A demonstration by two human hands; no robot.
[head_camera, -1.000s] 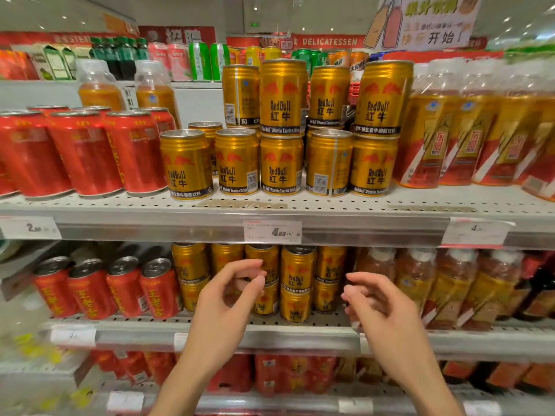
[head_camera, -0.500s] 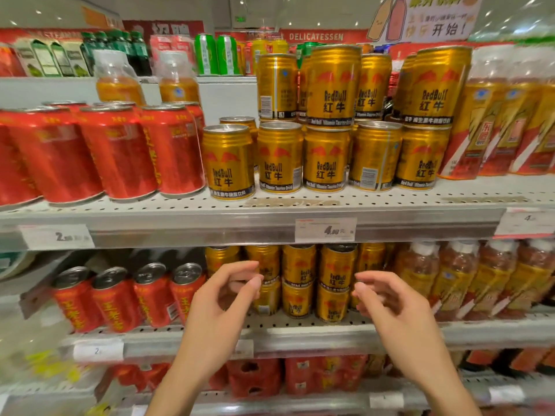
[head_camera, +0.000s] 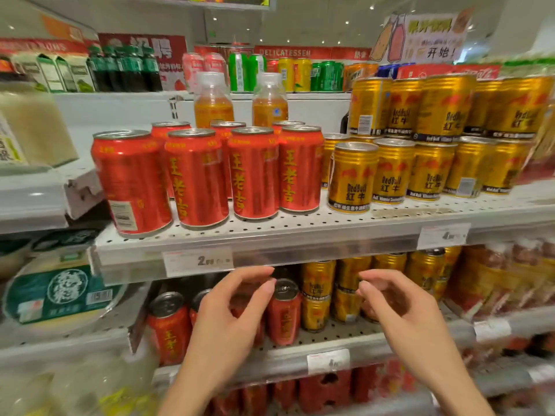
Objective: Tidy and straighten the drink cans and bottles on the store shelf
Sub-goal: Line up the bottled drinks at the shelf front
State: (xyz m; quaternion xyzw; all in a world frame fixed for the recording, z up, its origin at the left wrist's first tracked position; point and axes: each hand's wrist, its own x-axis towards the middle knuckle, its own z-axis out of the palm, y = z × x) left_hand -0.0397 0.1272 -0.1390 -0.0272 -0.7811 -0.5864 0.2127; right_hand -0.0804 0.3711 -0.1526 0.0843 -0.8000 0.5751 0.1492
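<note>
On the perforated shelf (head_camera: 300,226): drink cans in two groups, upright, red to the left and gold to the right of the shelf's middle.
Red herbal tea cans (head_camera: 252,172): four in the front row on that shelf, more behind; the leftmost (head_camera: 132,181) shows its barcode side, while the other three show their yellow characters.
Gold Red Bull cans (head_camera: 393,172): stacked two tiers high at the right end of the shelf; one front can (head_camera: 351,175) stands forward of its row, just beside the rightmost red can.
Orange juice bottles (head_camera: 213,100): two, white-capped, at the back of the shelf behind the red cans.
Price tag (head_camera: 198,261): on the shelf's front rail, below the red cans; a second tag (head_camera: 443,235) on the same rail further right.
Lower tier: below the shelf, red cans (head_camera: 168,325) to the left and gold cans (head_camera: 318,292) to the right, partly hidden by the hands.
Left hand (head_camera: 231,319): raised below the shelf's rail, before the lower red cans; grip narrow, thumb and fingers curled near each other, holding nothing.
Right hand (head_camera: 402,313): level with the left hand, before the lower gold cans; grip narrow, fingers curled, holding nothing.
Hands to each other: apart, with a lower red can top (head_camera: 285,289) showing between them.
Picture quality: right edge of the shelf is blurred.
</note>
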